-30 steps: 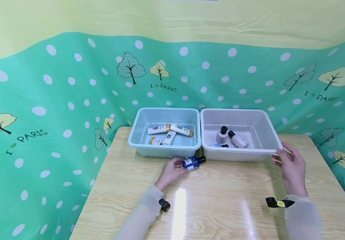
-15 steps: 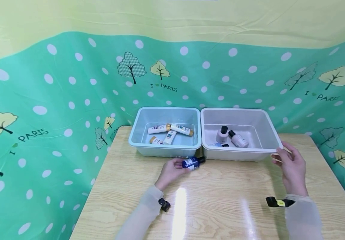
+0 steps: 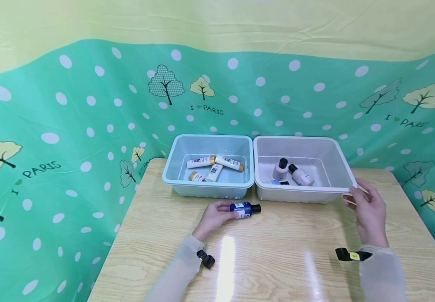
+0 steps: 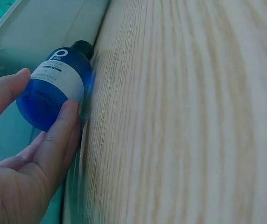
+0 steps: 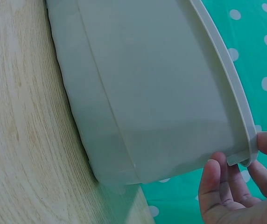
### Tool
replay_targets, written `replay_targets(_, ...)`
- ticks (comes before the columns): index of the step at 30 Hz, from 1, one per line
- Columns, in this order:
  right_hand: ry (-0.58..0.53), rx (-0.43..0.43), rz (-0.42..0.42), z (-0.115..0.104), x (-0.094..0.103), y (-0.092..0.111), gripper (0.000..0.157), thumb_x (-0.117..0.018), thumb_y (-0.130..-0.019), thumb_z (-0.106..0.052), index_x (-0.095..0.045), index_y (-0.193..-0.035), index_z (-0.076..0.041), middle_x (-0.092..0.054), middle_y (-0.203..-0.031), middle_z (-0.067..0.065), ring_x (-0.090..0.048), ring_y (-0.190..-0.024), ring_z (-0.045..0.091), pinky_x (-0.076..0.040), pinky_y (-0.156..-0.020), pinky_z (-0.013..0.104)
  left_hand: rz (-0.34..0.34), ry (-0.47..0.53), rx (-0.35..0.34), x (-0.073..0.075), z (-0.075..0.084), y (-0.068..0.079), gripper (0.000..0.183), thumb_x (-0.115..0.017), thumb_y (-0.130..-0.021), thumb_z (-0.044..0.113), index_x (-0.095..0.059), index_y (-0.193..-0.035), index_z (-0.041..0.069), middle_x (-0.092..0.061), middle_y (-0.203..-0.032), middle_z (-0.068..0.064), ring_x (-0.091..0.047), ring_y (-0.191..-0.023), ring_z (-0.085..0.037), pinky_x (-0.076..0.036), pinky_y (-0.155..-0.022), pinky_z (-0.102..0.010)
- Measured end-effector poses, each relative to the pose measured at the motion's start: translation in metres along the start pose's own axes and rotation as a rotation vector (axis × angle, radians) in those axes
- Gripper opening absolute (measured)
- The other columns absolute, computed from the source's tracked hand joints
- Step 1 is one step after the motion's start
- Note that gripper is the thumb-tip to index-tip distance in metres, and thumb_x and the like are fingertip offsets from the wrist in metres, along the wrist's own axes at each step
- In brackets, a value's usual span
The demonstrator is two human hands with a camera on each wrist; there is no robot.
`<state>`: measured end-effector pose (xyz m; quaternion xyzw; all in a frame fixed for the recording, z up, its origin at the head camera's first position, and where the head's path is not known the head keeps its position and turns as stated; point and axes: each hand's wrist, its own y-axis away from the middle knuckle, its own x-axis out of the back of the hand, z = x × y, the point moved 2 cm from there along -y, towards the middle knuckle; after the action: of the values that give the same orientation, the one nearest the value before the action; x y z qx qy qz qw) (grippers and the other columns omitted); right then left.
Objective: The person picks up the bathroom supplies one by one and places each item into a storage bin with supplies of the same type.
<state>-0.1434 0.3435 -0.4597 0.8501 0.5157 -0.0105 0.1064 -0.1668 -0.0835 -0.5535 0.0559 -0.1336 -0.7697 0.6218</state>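
A small blue bottle (image 3: 242,209) with a black cap and white label lies on its side just in front of the bins, its cap pointing right. My left hand (image 3: 213,217) holds it by the base end, thumb on one side and fingers on the other; in the left wrist view the bottle (image 4: 54,88) sits between thumb and fingertips, close to the tabletop. At the right, my right hand (image 3: 369,212) grips the front right corner of the white bin (image 3: 300,195). The right wrist view has the thumb and fingers (image 5: 211,179) at the rim's corner.
A light blue bin (image 3: 206,191) with several white tubes (image 3: 229,162) stands left of the white bin. Inside the white bin are pale bottles (image 3: 301,176) with black caps and a partly hidden light blue item (image 3: 274,182). Behind the wooden table (image 3: 278,251) hangs a green patterned cloth (image 3: 100,100).
The blue bottle has moved slightly toward me, away from the bins, and turned so its cap points more squarely right. My right hand has stayed on the bin's corner.
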Motion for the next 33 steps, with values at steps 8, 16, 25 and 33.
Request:
replay_targets(8,-0.029,0.012,-0.004,0.001,-0.001,-0.001,0.051,-0.068,-0.084,-0.023,-0.051,-0.131,-0.014,-0.057,-0.116,0.007,-0.063,-0.083,0.018,-0.055,-0.062,0.025,-0.058,0.186,0.044,-0.005,0.002,0.007,0.055,-0.082,-0.067,0.009,-0.058,-0.115,-0.001,-0.059,-0.105,-0.017,-0.061,-0.091,-0.025,-0.053,-0.076,-0.034)
replay_targets(16,-0.052,0.024,-0.016,0.001,-0.001,0.0,0.051,-0.068,-0.084,-0.022,-0.05,-0.131,-0.013,-0.059,-0.114,0.005,-0.064,-0.082,0.019,-0.055,-0.06,0.026,-0.127,0.24,0.024,-0.014,0.019,0.018,0.052,-0.081,-0.067,0.007,-0.059,-0.113,0.002,-0.059,-0.106,-0.017,-0.062,-0.091,-0.028,-0.052,-0.078,-0.039)
replay_targets(25,-0.043,0.025,-0.006,-0.001,-0.001,0.0,0.05,-0.068,-0.084,-0.022,-0.051,-0.13,-0.014,-0.058,-0.115,0.006,-0.063,-0.083,0.02,-0.054,-0.059,0.025,-0.202,0.23,-0.051,-0.021,0.051,0.03,0.056,-0.081,-0.068,0.012,-0.058,-0.118,0.005,-0.061,-0.108,-0.013,-0.06,-0.098,-0.027,-0.052,-0.08,-0.035)
replay_targets(33,-0.008,-0.001,0.014,-0.002,-0.002,0.001,0.052,-0.069,-0.083,-0.025,-0.05,-0.131,-0.015,-0.056,-0.118,0.006,-0.061,-0.087,0.02,-0.054,-0.062,0.025,-0.23,0.301,-0.072,-0.024,0.08,0.031,0.051,-0.079,-0.071,0.005,-0.057,-0.117,0.003,-0.06,-0.108,-0.017,-0.06,-0.097,-0.031,-0.052,-0.078,-0.039)
